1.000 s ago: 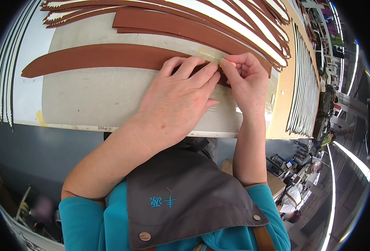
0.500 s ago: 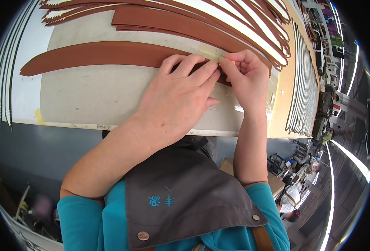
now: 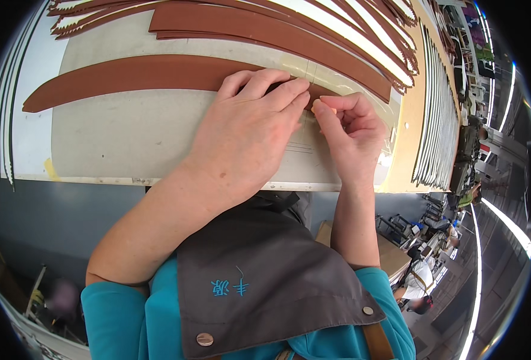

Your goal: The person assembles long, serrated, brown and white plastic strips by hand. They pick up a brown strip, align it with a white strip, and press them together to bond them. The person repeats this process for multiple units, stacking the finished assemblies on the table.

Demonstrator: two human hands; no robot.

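A long reddish-brown leather-like strip [image 3: 139, 73] lies lengthwise across the grey work board, curving to a narrow left end. Over its right part my left hand [image 3: 247, 120] rests with fingers spread and bent, pressing the strip from above and gripping nothing. Close beside those fingertips, my right hand [image 3: 352, 135] pinches a small pale orange piece [image 3: 334, 110] between thumb and index finger, at the strip's near edge. My fingers cover most of that piece, so its kind cannot be made out. The strip's right end is partly hidden behind my right hand.
More brown strips [image 3: 241, 27] are stacked beyond, with white-backed, jagged-ended pieces at the far side. Rows of thin dark-edged strips lie at the left [image 3: 4, 102] and right [image 3: 436, 108]. The table's front edge [image 3: 97, 179] runs just before my apron.
My right hand has moved down toward me, from the strip's far edge to its near edge, still pinching the small piece. My left hand stays on the strip.
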